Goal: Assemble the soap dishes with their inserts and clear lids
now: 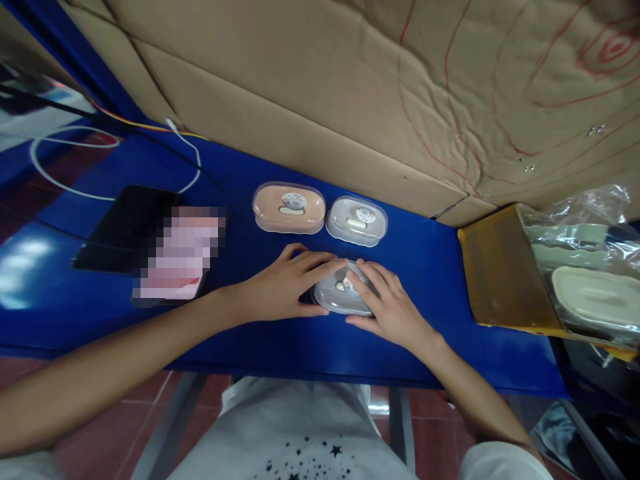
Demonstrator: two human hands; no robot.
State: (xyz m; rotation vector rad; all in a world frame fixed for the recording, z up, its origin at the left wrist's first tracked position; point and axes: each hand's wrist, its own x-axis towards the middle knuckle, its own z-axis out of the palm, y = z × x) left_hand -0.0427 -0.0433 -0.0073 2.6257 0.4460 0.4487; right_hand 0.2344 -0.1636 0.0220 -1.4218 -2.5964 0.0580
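Observation:
On the blue table in front of me lies a grey oval box with a clear lid (330,293) and a round sticker. My left hand (287,283) reaches round its left side, fingers along the lid's far edge and thumb at the near edge. From the right, my right hand (393,303) grips it, with fingers over the lid and thumb by the near rim; part of the sticker is covered. Just beyond stand a peach box with a clear lid (273,215) and a second grey lidded box (343,230), side by side, each bearing a round sticker.
A phone with a blurred screen (180,257) and a black flat device (120,230) lie on the left, near a white cable (199,163). Cardboard (310,100) lines the back. At right, a yellow-brown carton (515,273) holds pale lids and plastic bags.

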